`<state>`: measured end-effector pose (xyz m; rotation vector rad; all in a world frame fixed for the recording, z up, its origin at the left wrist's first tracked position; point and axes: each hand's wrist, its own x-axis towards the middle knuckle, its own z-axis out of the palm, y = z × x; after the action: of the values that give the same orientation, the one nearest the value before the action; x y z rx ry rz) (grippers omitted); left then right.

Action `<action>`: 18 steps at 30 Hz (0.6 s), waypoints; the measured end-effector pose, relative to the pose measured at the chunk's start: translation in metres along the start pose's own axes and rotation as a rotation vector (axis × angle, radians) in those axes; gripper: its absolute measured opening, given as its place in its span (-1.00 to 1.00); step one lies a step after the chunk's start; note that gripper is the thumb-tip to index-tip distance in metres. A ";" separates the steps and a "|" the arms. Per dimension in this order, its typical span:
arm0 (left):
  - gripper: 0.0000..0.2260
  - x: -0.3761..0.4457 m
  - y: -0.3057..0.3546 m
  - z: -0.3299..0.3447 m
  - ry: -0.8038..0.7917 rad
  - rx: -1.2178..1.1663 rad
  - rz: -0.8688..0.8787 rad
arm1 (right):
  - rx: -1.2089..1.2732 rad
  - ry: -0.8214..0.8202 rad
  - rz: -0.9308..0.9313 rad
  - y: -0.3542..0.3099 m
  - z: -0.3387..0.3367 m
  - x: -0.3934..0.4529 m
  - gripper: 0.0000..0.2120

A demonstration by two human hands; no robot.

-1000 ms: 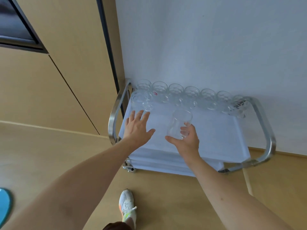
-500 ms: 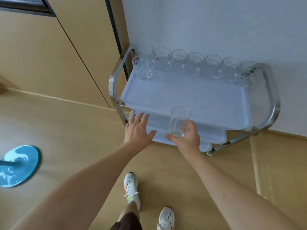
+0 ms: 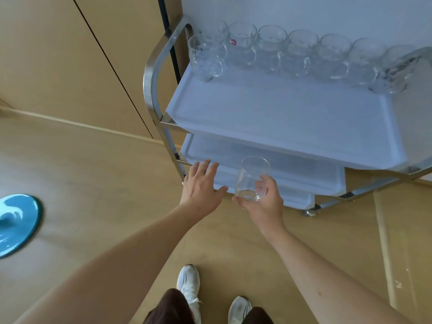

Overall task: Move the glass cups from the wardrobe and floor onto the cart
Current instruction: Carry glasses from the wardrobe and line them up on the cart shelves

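Head view shows your right hand [image 3: 261, 202] curled around the base of a plain glass cup [image 3: 252, 178], upright, just in front of the cart's [image 3: 152, 73] lower shelves, while your left hand [image 3: 201, 185] hangs spread and empty beside your thumb. Lift the cup clear of the top tray's [image 3: 287, 141] near rim. Set it down short of the row of glass mugs [image 3: 301, 52] beyond your fingertips, without knocking them.
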<state>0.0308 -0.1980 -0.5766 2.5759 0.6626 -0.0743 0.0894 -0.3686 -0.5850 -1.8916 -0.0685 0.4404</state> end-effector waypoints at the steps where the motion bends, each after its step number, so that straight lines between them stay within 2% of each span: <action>1: -0.36 0.007 -0.005 0.011 0.002 -0.002 0.007 | 0.000 0.014 -0.008 0.012 0.005 0.005 -0.17; 9: -0.40 0.075 -0.027 0.086 0.054 0.004 0.085 | 0.007 0.104 -0.079 0.091 0.024 0.075 -0.18; 18: -0.40 0.164 -0.026 0.151 0.173 0.060 0.235 | 0.039 0.220 -0.273 0.142 0.019 0.174 -0.22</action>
<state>0.1733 -0.1751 -0.7490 2.7196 0.4188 0.2102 0.2210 -0.3584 -0.7675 -1.8480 -0.1679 0.0474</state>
